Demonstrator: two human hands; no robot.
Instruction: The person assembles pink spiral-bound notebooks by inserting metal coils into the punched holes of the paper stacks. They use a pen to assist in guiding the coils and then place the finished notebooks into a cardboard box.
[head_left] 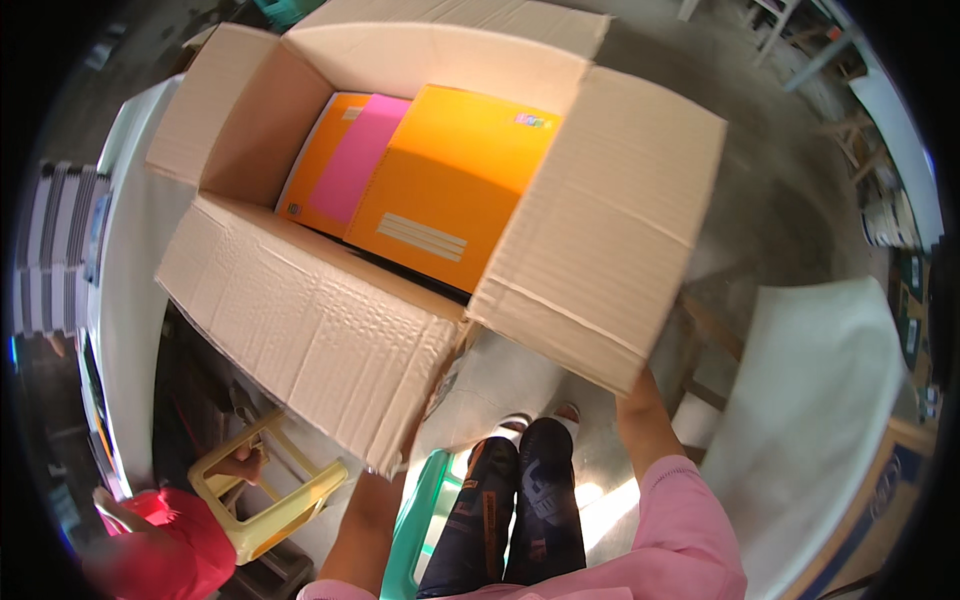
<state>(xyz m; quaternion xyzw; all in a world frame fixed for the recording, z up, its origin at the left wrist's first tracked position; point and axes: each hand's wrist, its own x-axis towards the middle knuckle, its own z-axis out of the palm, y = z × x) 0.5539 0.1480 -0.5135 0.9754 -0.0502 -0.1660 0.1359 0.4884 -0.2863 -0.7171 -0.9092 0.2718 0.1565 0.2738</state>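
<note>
Two sets of fingers are out of sight: the left forearm (368, 525) runs up under the near flap (310, 310) of a cardboard box (265, 130), the right forearm (650, 430) ends behind the box's right flap (610, 190), so whether either hand grips, presses or merely touches cannot be told. The box sits in front of the person, its flaps folded outward; what bears its weight is hidden. Within it lie a large orange notebook (460, 175) on the right and, to its left, another orange cover (308, 180) with a pink one (360, 160) partly over it. Judged by contents, the box is probably heavy if paper fills its depth; its walls look stiff enough, whereas the creased flaps would likely bend under load. Hold is best taken beneath opposite lower edges, box level, since the smooth covers may slide. Left of the box stands a white-topped counter (135, 240); below its near flap, a yellow stool (290, 510) beside a co-worker in red (190, 540). A green stool (405, 530) is nearer the wearer's legs. Right of the box and lower hangs a white sheet (800, 420), with a carton (860, 520) beyond.
</note>
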